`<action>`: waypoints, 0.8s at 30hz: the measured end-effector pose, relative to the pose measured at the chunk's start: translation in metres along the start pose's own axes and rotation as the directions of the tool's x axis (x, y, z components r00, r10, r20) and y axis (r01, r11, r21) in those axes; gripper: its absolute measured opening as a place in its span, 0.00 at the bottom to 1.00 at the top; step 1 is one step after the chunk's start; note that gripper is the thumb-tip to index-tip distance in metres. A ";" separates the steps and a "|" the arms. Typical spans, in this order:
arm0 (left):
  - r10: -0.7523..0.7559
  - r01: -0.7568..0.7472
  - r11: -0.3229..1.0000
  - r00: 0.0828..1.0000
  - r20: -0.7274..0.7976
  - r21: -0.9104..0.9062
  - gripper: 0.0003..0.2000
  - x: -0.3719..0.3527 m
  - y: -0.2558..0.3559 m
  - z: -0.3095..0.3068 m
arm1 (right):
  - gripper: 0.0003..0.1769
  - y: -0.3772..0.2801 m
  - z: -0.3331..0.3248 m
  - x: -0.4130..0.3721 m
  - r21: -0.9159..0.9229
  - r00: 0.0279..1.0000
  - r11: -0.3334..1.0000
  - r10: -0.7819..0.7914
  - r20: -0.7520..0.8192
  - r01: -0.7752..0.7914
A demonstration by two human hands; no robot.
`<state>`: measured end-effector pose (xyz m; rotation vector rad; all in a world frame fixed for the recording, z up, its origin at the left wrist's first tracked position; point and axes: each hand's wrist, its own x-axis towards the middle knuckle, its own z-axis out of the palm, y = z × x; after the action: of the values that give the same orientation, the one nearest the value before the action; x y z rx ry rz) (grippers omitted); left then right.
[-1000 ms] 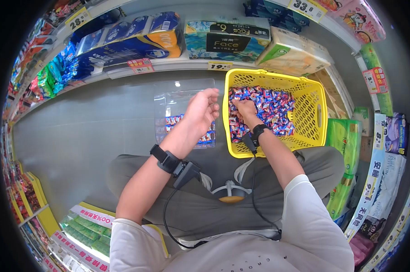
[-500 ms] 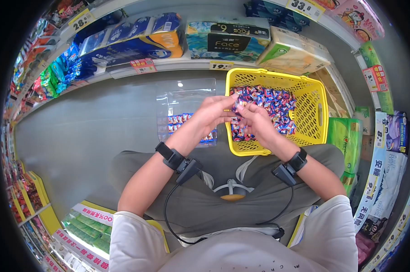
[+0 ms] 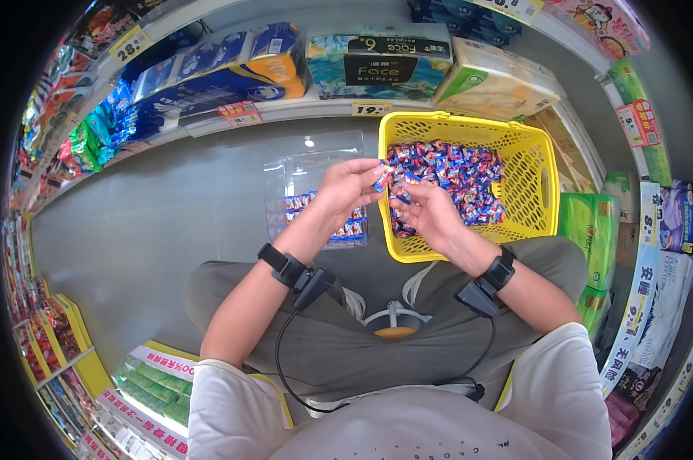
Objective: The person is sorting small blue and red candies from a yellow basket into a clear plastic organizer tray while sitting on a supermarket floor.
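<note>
Since half a second ago the two hands have drawn slightly apart. Back then their fingertips met over the basket's near left corner, and a second ago the right hand was down among the sweets. Now the left hand (image 3: 346, 188) hangs above the gap between the clear plastic tray (image 3: 285, 165) and the yellow basket (image 3: 542, 176). Its grip is nearly closed, with thumb and fingertips pinching one blue-wrapped candy (image 3: 379, 182) just at the basket's left rim. The right hand (image 3: 430, 215) sits just beside it, over the near left corner of the basket, with the palm turned up and the fingers loosely curled toward the left hand. A bit of blue shows near its fingertips, but it cannot be told whether that grip actually holds a piece.

The basket stands on the grey floor (image 3: 155, 222) in front of the person's crossed legs and is heaped with loose candies (image 3: 461, 172) in red, blue and white wrappers. To its left, touching or nearly touching it, lies the tray, which has a few rows of sorted candies (image 3: 345, 230) at its near end. Each forearm carries a black wrist device (image 3: 285, 268) with a cable running back toward the body. Behind the tray and basket, a low shelf holds tissue packs (image 3: 377, 69).
</note>
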<state>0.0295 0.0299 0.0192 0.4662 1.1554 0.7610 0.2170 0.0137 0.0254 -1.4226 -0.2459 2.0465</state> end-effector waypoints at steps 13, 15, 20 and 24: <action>0.005 -0.012 0.992 0.998 0.057 0.126 0.10 0.002 -0.001 -0.011 | 0.12 -0.009 0.006 -0.004 -0.206 0.978 0.973 -0.067 0.195 0.108; 0.008 -0.011 0.995 1.000 0.028 0.101 0.10 0.001 -0.001 -0.010 | 0.11 -0.008 0.004 -0.005 -0.269 0.982 0.960 -0.027 0.185 0.077; -0.048 0.044 0.997 0.997 0.063 0.057 0.09 -0.003 0.002 -0.010 | 0.10 -0.005 0.006 -0.007 -0.227 0.982 0.969 -0.052 0.179 0.093; -0.063 0.073 0.992 0.992 0.107 -0.099 0.08 -0.003 -0.004 -0.009 | 0.12 0.003 0.004 -0.004 -0.105 0.987 0.989 -0.087 0.139 0.102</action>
<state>0.0216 0.0251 0.0152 0.3741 1.0253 0.7251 0.2133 0.0093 0.0286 -1.3135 -0.4818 2.0803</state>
